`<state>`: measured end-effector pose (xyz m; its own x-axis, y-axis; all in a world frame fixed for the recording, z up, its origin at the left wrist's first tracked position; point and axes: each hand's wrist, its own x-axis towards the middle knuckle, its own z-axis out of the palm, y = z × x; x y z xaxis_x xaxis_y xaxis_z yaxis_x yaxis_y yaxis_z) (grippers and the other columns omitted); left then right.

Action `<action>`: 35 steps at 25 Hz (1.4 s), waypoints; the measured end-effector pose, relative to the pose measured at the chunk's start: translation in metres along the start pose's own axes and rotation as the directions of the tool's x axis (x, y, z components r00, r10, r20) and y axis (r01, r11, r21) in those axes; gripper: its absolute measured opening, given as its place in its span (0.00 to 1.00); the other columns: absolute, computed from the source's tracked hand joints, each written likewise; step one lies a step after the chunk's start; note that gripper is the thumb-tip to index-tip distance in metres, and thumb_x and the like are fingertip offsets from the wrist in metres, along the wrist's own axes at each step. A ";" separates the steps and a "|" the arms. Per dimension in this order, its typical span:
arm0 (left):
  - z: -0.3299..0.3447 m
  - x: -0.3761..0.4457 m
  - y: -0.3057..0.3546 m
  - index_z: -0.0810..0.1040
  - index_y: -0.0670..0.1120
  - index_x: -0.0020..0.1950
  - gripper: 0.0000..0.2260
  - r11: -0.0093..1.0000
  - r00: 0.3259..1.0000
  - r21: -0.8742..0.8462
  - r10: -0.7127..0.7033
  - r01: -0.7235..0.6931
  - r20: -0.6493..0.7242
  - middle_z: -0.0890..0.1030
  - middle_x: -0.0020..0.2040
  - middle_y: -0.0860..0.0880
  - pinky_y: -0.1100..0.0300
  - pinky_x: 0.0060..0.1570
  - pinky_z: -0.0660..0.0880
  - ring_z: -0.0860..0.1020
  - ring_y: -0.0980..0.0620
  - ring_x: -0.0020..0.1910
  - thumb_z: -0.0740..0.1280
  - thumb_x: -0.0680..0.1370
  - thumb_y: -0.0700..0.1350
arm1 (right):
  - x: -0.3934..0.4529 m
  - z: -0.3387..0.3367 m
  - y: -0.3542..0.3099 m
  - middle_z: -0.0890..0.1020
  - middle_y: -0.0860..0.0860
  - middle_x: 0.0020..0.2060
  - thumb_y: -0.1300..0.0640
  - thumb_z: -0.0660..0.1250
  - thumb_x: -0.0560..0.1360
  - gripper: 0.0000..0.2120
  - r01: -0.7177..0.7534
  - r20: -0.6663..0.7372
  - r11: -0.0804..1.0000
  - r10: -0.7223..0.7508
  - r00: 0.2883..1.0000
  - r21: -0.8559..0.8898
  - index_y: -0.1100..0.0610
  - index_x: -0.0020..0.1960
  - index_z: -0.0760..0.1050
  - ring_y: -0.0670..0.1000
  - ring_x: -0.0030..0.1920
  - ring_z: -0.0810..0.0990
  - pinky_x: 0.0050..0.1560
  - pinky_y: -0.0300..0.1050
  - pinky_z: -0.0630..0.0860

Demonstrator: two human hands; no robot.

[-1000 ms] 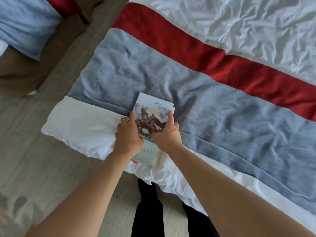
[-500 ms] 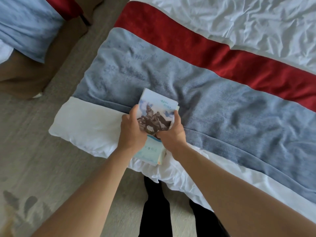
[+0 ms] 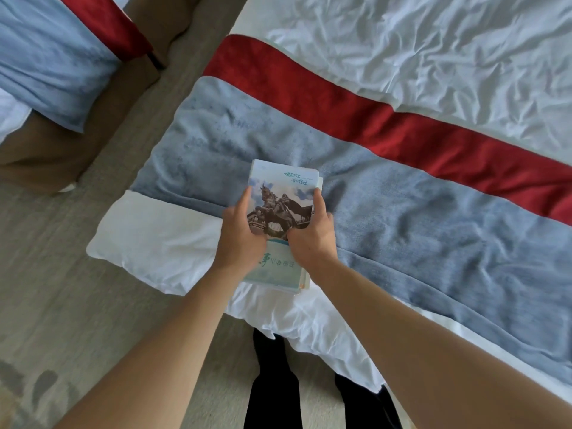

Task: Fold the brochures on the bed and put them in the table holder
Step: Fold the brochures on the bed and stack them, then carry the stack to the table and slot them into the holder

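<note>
Brochures: a small stack of folded brochures (image 3: 283, 196) sits at the near edge of the bed (image 3: 402, 72), over the seam where the blue-grey bed runner (image 3: 433, 243) meets the white duvet (image 3: 154, 239); the top cover shows a horse-and-rider statue under a pale sky, with green script above and below.
Left hand: the left hand (image 3: 238, 239) grips the stack's left edge, thumb laid on the cover, fingers curled under it.
Right hand: the right hand (image 3: 312, 236) grips the right edge the same way (thumb on the lower part of the picture), forefinger running up the side.
Stack edges: several page layers show at the lower right corner, slightly uneven.
Runner: its red band (image 3: 371, 113) crosses the bed diagonally beyond the blue-grey part.
Floor: grey carpet (image 3: 62, 305) lies to the left; dark trouser legs (image 3: 272, 382) stand below the bed edge.
Second bed: another bed (image 3: 46, 57) with matching covers sits at upper left.
</note>
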<state>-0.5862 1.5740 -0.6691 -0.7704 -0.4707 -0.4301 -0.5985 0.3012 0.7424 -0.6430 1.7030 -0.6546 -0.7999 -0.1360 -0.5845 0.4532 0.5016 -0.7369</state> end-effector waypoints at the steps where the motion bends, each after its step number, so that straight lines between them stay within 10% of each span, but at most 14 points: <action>1: 0.002 -0.002 0.010 0.57 0.55 0.80 0.36 0.999 0.999 0.018 0.040 -0.040 0.013 0.66 0.65 0.50 0.57 0.60 0.72 0.67 0.56 0.63 0.64 0.76 0.34 | -0.002 -0.007 -0.004 0.66 0.47 0.59 0.66 0.62 0.69 0.42 0.042 -0.014 0.998 -0.043 0.999 -0.039 0.37 0.76 0.54 0.41 0.45 0.74 0.31 0.23 0.68; 9: 0.027 -0.008 0.093 0.64 0.49 0.78 0.31 0.974 0.976 0.077 0.206 -0.212 0.077 0.68 0.68 0.43 0.64 0.63 0.65 0.69 0.48 0.68 0.65 0.76 0.34 | -0.008 -0.092 -0.034 0.55 0.48 0.75 0.64 0.68 0.68 0.41 0.200 -0.067 0.953 -0.220 0.973 -0.226 0.47 0.78 0.60 0.43 0.54 0.69 0.35 0.17 0.64; 17: 0.056 -0.036 0.210 0.64 0.50 0.78 0.34 0.937 0.941 0.100 0.329 -0.336 0.074 0.68 0.66 0.42 0.60 0.64 0.68 0.70 0.46 0.68 0.64 0.73 0.32 | -0.024 -0.208 -0.072 0.66 0.51 0.59 0.64 0.71 0.69 0.42 0.230 -0.116 0.956 -0.253 0.960 -0.183 0.44 0.78 0.59 0.46 0.51 0.70 0.38 0.16 0.65; 35: 0.130 -0.117 0.490 0.63 0.52 0.78 0.33 0.853 0.860 0.109 0.504 -0.510 0.080 0.66 0.69 0.44 0.51 0.65 0.73 0.71 0.46 0.67 0.66 0.75 0.35 | -0.072 -0.483 -0.172 0.64 0.49 0.58 0.61 0.71 0.70 0.43 0.379 -0.240 0.885 -0.443 0.864 -0.270 0.45 0.79 0.56 0.47 0.52 0.70 0.36 0.21 0.68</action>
<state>-0.8183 1.8845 -0.3217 -0.9817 -0.1866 -0.0371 -0.1417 0.5871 0.7970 -0.8533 2.0396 -0.3220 -0.9862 -0.1348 -0.0966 -0.0086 0.6234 -0.7819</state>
